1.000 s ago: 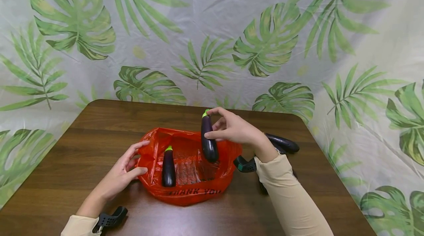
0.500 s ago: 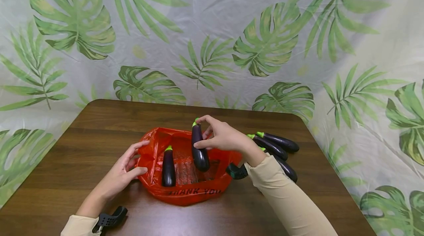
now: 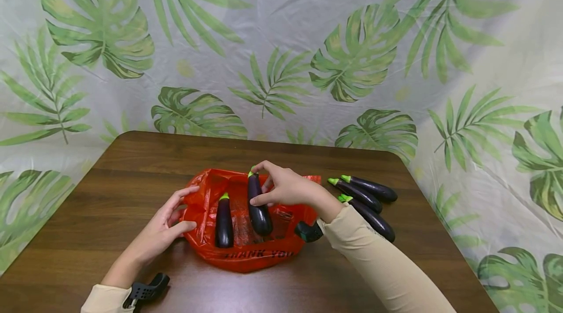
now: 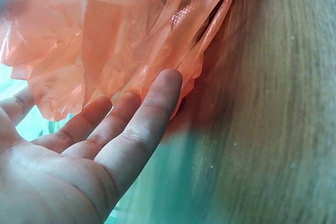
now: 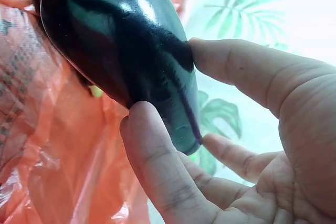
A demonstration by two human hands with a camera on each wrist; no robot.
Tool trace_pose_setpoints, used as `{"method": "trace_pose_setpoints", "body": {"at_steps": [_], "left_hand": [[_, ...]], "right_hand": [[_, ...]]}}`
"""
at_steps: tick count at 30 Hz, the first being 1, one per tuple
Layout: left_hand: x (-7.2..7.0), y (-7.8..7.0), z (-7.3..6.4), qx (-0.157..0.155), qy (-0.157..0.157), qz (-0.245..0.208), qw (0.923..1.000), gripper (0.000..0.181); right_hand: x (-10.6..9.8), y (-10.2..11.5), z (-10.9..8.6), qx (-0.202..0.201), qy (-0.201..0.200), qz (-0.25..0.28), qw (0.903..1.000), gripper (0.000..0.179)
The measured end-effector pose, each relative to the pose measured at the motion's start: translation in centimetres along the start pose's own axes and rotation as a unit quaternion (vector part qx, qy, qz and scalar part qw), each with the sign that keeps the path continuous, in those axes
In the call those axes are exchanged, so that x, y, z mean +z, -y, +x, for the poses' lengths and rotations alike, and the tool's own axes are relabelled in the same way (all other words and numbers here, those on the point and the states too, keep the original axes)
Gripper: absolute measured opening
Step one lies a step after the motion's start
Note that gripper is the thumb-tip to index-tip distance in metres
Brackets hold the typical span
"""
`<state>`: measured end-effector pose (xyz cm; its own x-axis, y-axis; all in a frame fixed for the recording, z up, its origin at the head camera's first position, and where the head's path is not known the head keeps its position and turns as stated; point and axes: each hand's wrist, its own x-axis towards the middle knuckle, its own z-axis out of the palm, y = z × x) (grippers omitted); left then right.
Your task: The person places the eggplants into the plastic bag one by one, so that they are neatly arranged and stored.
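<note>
A red plastic bag point(image 3: 246, 263) printed with "THANK YOU" lies spread wide on the table. Inside its left part rests an eggplant point(image 3: 224, 225) with a green cap. My right hand point(image 3: 288, 187) pinches a second eggplant point(image 3: 259, 218) near its cap end and holds it over the bag's opening, tilted, with the thick end down. On the left side of the bag, my left hand point(image 3: 164, 222) touches the plastic with relaxed fingers. In the left wrist view these fingers point(image 4: 142, 124) lie against the outside of the bag.
Three more eggplants point(image 3: 371, 188) lie side by side on the brown wooden table point(image 3: 145, 171), to the right of the bag. Behind the table hangs a leaf-patterned cloth point(image 3: 281, 34). My right forearm passes in front of the bag's right side.
My right hand has carried its eggplant left and lower over the bag, closer to the eggplant inside. The three eggplants at right are uncovered by the arm. My left hand stays put.
</note>
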<state>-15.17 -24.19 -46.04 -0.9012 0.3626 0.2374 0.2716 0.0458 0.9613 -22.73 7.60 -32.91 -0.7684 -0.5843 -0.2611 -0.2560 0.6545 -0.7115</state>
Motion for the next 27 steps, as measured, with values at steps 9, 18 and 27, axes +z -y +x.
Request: {"method": "trace_pose_setpoints", "body": {"at_steps": [9, 18, 27], "left_hand": [[0.1, -0.1, 0.0, -0.003, -0.004, 0.006, 1.0, 0.066], [0.1, -0.2, 0.0, -0.007, -0.002, 0.005, 1.0, 0.067], [0.1, -0.2, 0.0, -0.004, -0.001, 0.005, 1.0, 0.067]], "right_hand": [[0.8, -0.1, 0.4, 0.003, 0.022, -0.03, 0.9993, 0.071], [1.3, -0.2, 0.6, 0.016, 0.047, -0.029, 0.9984, 0.071], [1.8, -0.2, 0.4, 0.025, 0.059, -0.039, 0.9972, 0.07]]}}
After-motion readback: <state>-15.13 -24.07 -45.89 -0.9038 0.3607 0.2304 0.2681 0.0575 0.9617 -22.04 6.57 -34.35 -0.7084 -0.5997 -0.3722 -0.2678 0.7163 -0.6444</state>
